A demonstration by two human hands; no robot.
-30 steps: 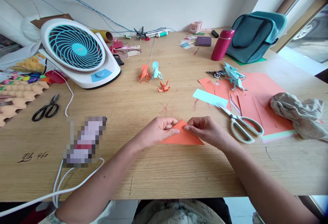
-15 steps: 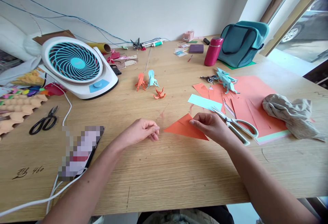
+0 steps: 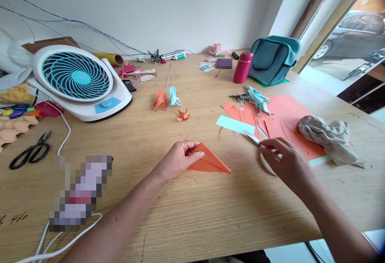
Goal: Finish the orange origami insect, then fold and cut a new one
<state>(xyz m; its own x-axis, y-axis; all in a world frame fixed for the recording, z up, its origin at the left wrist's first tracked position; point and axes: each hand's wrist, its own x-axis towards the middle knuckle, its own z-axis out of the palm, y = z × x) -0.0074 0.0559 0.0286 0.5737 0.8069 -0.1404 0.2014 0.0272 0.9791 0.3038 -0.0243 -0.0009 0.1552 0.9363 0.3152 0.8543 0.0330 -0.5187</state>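
My left hand [image 3: 180, 158] pinches the left corner of a folded orange paper triangle [image 3: 210, 162] that lies on the wooden table [image 3: 192, 207]. My right hand [image 3: 287, 162] has closed over the white handles of a pair of scissors [image 3: 258, 142], whose metal blades stick out to the left. The handles are mostly hidden under my fingers. Just beyond the blades lies a light blue paper strip [image 3: 234, 125].
Orange paper sheets [image 3: 285, 114] with a blue folded figure [image 3: 258, 99] and a crumpled cloth [image 3: 329, 134] lie at right. Small paper figures [image 3: 168, 99] sit mid-table. A fan [image 3: 80, 80], black scissors [image 3: 30, 152], a white cable [image 3: 60, 247], red bottle [image 3: 242, 67] and teal bag [image 3: 275, 59] surround them.
My right hand let go of the orange triangle and moved right onto the white-handled scissors. My left hand returned to the triangle and took its left corner. The view shifted right.
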